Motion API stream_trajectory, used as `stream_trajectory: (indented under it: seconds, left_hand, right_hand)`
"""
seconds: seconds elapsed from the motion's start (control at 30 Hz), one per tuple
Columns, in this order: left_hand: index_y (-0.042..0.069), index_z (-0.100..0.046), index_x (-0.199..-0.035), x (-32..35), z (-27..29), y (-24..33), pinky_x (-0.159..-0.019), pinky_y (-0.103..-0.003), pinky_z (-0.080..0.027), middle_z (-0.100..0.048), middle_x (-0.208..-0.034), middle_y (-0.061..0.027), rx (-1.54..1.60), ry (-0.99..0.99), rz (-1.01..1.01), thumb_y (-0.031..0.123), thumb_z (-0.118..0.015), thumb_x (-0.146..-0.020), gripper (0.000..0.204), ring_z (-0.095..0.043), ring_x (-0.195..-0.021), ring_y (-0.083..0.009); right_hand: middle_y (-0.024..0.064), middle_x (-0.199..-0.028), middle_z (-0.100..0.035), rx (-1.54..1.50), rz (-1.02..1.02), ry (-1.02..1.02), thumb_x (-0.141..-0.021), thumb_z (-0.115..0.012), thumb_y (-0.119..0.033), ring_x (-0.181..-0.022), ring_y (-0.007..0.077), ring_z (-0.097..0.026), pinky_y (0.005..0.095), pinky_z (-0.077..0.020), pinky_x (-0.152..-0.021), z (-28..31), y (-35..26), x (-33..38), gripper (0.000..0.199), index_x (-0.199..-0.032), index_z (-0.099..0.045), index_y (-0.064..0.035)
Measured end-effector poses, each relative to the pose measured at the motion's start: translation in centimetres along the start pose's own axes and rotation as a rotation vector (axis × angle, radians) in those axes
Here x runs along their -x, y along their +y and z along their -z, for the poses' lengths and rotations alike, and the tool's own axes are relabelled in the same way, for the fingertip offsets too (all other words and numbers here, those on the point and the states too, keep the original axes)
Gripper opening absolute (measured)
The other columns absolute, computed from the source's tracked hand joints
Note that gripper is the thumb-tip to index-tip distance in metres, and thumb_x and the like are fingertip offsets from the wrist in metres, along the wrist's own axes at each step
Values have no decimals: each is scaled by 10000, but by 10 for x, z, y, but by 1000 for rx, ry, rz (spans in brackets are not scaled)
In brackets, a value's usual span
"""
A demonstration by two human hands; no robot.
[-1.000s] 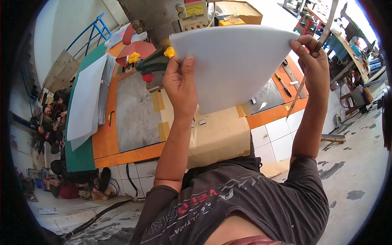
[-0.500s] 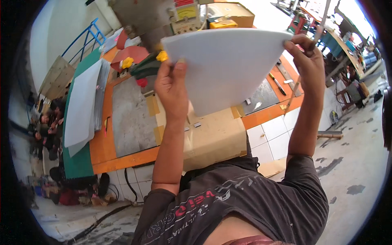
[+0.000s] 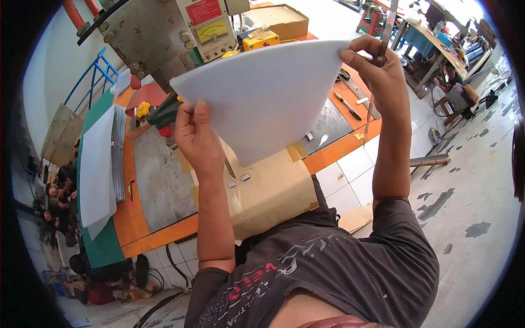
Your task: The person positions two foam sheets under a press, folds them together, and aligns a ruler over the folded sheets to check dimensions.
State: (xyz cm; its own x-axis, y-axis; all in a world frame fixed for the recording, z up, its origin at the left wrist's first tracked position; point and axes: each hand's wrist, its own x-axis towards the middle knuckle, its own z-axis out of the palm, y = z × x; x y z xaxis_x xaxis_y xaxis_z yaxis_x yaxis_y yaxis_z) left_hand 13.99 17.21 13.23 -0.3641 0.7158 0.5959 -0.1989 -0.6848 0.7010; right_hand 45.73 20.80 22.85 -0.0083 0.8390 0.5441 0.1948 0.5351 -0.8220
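Observation:
A large white, slightly bowed sheet (image 3: 268, 101) is held up in front of me by both hands. My left hand (image 3: 198, 136) pinches its left edge, thumb on the near face. At the upper right corner, my right hand (image 3: 383, 74) grips it between thumb and fingers. A thin strip (image 3: 389, 26) runs up past the right hand; whether it is held I cannot tell. Below the sheet lies a brown paper covering (image 3: 268, 199), taped at its edges, with small dark-and-white pieces (image 3: 245, 177) on it.
A machine with a yellow-faced meter (image 3: 213, 31) stands behind. Left is a stack of white sheets (image 3: 98, 169) on a green surface (image 3: 101, 246). A pen (image 3: 347, 105) and scissors (image 3: 343, 75) lie right. An open cardboard box (image 3: 279, 21) sits farther back. Other people (image 3: 60, 191) are far left.
The view has turned, so the bench appears farther left and more of the machine shows. The sheet and both hands have shifted left, the sheet still gripped at both sides.

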Motion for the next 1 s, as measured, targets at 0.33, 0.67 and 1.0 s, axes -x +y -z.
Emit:
stream_trajectory:
  seconds: [0.33,0.67,1.0]
  left_hand:
    - [48,-648,-1045,3,-7,7,-866,-246,-485,-666,-1026,8,-81,64,-27,174,-635,-1063,128,-586,-945,-60]
    - [52,-636,-984,3,-8,11,-798,-207,-454,-658,-945,40,-73,45,-27,171,-672,-1043,138,-545,-874,-21]
    - [53,-650,-989,5,-6,13,-824,-214,-467,-687,-964,29,-3,31,27,167,-693,-1028,128,-576,-885,-33]
  right_hand:
    - [45,-921,-731,22,-29,-54,-866,-851,-251,-822,112,-675,234,-525,-726,0,-8,0,276,-1010,-746,-41]
    - [-58,-762,-589,16,-108,-42,-870,-834,-254,-631,13,-439,199,-295,-574,6,-2,-5,240,-978,-732,-66]
    - [-73,-726,-569,74,-69,9,-856,-841,-325,-618,21,-400,205,-276,-582,4,1,-7,280,-959,-731,-89]
